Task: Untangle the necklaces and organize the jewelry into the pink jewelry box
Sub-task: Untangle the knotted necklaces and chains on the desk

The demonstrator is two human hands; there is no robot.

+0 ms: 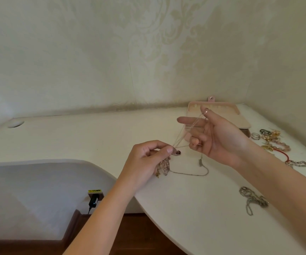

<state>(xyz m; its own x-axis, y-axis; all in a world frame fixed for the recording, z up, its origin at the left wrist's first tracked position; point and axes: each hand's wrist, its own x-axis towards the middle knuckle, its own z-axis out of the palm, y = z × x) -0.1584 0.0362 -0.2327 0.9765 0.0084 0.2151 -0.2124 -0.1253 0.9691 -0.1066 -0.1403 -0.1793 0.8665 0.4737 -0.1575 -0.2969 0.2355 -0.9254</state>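
Several fine chains (183,133) run taut between our two hands, above the white table (75,140). Left hand (148,159): thumb and forefinger pinched tight on the point where the strands meet, the other fingers curled under. A pinkish tangle of necklaces (164,166) hangs from that pinch and touches the tabletop. Right hand (220,138): upper fingers spread wide, strands hooked over the raised fingertip and across the outstretched one; lower two fingers curled in on one strand. How many chains there are, we cannot count; they are too thin.

A grey chain (190,173) trails from the tangle across the table and rises toward the right hand. A small ring (177,153) lies just beside the left thumb.

The pink jewelry box (222,115) stands open behind the right hand, which hides most of it. Right of it lies loose jewelry: rings (255,136), gold pieces (271,137), a red cord (282,153), a silver bracelet (299,163). A silver chain heap (253,199) sits near the right forearm, which partly covers it. A black plug (93,200) shows below the table edge.
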